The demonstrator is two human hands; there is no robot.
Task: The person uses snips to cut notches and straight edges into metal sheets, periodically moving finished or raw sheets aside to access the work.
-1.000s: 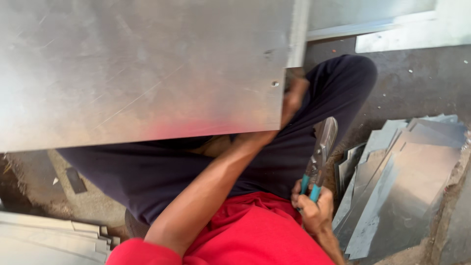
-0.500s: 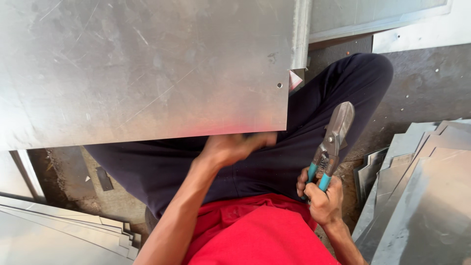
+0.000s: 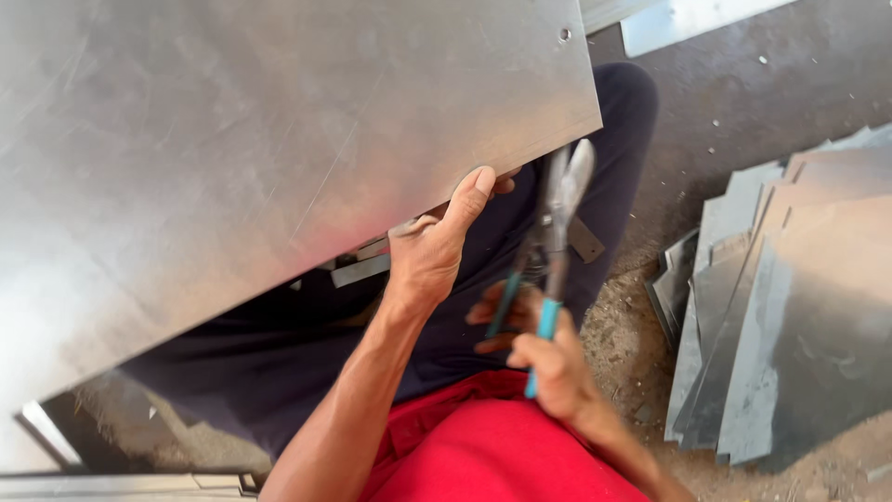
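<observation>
A large grey metal sheet [image 3: 260, 139] fills the upper left of the view and lies tilted over my lap. My left hand [image 3: 432, 246] grips its near edge, thumb on top near the right corner. My right hand [image 3: 544, 353] holds tin snips [image 3: 553, 223] with blue handles. The blades point up towards the sheet's edge, just right of my left thumb. The handles are spread apart in my fingers. Dark trousers and a red shirt show beneath.
A stack of cut metal sheets [image 3: 790, 307] lies on the dirt floor at the right. More metal strips [image 3: 688, 14] lie at the top right, and other sheet edges [image 3: 111, 483] show at the bottom left. Small offcuts lie on my lap under the sheet.
The sheet has tilted and swung over my lap. My left hand came out from under it and took its near edge. The snips moved left, up to that edge.
</observation>
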